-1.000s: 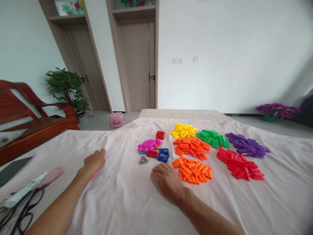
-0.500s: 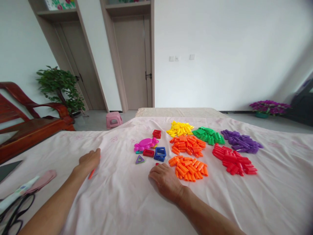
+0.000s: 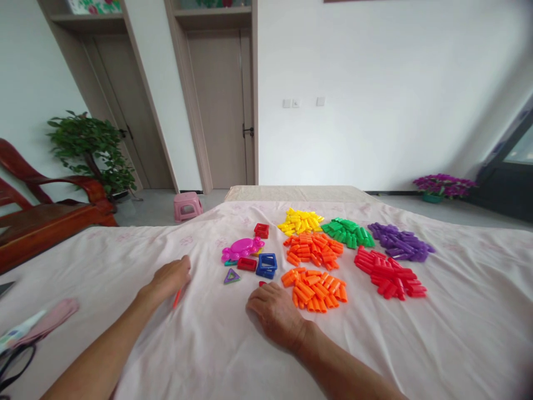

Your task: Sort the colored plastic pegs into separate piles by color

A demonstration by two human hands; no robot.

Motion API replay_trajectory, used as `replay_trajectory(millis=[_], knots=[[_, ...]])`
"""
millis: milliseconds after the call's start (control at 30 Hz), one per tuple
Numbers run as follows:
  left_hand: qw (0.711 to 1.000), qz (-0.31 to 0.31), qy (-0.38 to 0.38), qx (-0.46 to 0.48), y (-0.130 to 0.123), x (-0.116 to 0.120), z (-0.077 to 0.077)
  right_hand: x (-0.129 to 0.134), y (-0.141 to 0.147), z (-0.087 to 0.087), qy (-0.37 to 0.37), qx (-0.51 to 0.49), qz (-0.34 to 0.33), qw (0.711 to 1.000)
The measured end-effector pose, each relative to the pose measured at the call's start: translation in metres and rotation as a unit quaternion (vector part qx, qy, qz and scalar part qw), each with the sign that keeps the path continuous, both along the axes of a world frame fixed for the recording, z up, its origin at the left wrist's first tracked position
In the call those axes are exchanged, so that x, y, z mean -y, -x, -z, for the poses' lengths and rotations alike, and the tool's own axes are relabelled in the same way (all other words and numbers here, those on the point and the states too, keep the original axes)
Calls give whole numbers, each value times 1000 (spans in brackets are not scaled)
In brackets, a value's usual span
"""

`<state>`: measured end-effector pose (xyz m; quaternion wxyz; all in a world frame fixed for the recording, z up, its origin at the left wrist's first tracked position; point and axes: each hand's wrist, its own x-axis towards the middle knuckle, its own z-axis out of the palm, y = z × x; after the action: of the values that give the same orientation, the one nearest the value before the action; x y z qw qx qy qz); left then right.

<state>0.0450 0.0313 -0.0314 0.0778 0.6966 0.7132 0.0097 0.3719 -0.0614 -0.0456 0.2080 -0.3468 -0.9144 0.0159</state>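
My left hand (image 3: 170, 276) is closed around a thin orange-red stick (image 3: 177, 298), low over the cloth; one end sticks out below the fingers. My right hand (image 3: 277, 312) rests on the cloth with curled fingers, and what they hold, if anything, is hidden. A small red piece (image 3: 262, 283) shows just beyond its fingertips. Right beside that hand lies a pile of orange plastic tubes (image 3: 317, 289). Between the hands, farther back, are a purple triangle frame (image 3: 231, 276), blue square frames (image 3: 266, 265), a red frame (image 3: 247, 264) and a pink candy-shaped plastic toy (image 3: 242, 248).
Behind are piles of yellow (image 3: 300, 221), orange (image 3: 313, 249), green (image 3: 348, 232), purple (image 3: 400, 241) and red tubes (image 3: 390, 273). More red frames (image 3: 261, 230) lie behind the toy. Black-framed glasses (image 3: 16, 364) and a pink flat item (image 3: 54, 320) lie at left.
My left hand has moved right with the stick, closer to the frames. The view has turned slightly right. My right hand stays at nearly the same place by the orange tubes.
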Motion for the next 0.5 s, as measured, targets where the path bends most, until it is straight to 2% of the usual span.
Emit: replay_trajectory(millis=[100,200,333,433,500], knots=[[984,-8,-54,169,-21,-28,-6,-1,0,1,0,-4,-3,1000],[970,-31,-78,229,-53,-63,-12,-1,0,3,0,-11,-4,1000],[937,-82,-88,328,-93,-107,-10,-1,0,5,-2,-22,1,1000],[902,-106,-82,409,-112,-127,-7,0,-1,6,-1,-20,5,1000],[881,-99,-66,457,-117,-132,-6,-1,-1,6,-1,-19,4,1000]])
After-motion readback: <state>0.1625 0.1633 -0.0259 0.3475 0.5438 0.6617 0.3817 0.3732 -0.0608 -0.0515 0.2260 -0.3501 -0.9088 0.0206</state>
